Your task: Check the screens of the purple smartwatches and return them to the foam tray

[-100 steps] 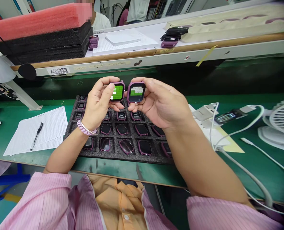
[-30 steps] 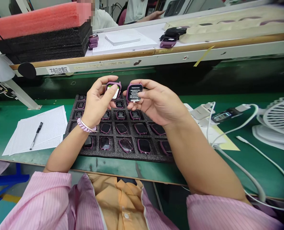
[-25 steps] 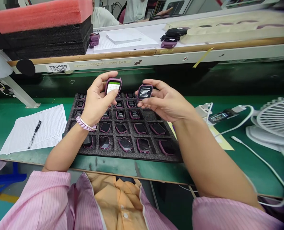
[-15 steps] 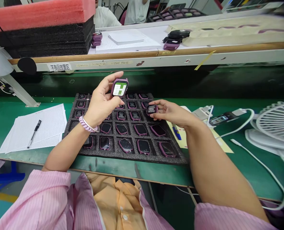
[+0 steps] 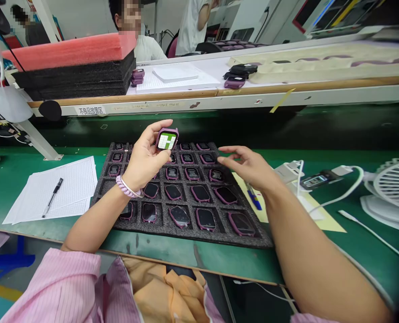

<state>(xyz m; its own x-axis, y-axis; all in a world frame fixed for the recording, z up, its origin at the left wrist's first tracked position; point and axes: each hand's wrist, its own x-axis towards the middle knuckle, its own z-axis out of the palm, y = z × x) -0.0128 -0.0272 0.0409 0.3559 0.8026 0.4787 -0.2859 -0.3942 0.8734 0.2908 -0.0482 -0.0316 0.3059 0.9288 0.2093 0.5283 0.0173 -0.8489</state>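
Between the thumb and fingers of my left hand (image 5: 149, 157) is a purple-framed watch (image 5: 166, 139), its screen lit green and white. It is held above a dark foam tray (image 5: 186, 229) whose compartments hold several purple watches, some with white text on their screens. My right hand (image 5: 245, 163) is empty, its fingers apart, just beyond the tray's right edge. Nearest to it is a watch (image 5: 216, 175) lying in the right column of the tray.
Paper sheets with a pen (image 5: 52, 197) lie at left. On the right are a blue pen (image 5: 254, 197), a small device (image 5: 317, 179), white cables and a fan (image 5: 394, 184). Foam blocks (image 5: 75, 76) stand on the shelf (image 5: 186, 104). People are behind it.
My right hand has let go of a watch, which now lies in the tray, and has moved slightly right. The view has tilted up. My left hand still holds its watch.
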